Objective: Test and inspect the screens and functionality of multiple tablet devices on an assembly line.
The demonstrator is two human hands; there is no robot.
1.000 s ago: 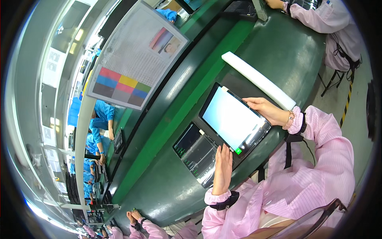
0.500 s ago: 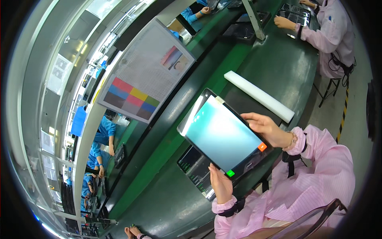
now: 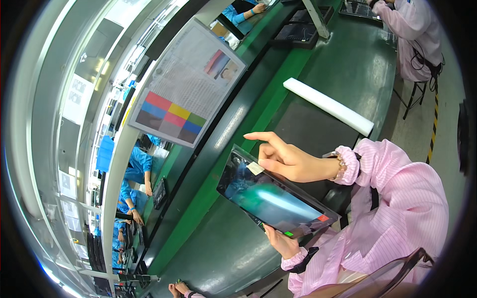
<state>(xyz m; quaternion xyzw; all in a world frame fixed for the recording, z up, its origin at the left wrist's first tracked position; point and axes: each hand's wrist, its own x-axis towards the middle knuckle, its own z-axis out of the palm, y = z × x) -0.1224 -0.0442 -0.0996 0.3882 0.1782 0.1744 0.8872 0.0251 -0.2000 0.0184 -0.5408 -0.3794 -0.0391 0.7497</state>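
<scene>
We see a green bench (image 3: 348,64). A tablet (image 3: 273,198) hovers above it, left hand (image 3: 280,243) gripping its 6 o'clock edge. At its 12 o'clock, our right hand (image 3: 293,159) pinches a white tab (image 3: 255,168), forefinger extended.

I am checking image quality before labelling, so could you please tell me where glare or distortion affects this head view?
In the head view, the tablet screen carries a pale greenish glare; the left hand holds its lower edge, the right hand pinches a small white tab on it; the green bench edges bow toward the dark rim; nothing looks markedly blurred.
</scene>
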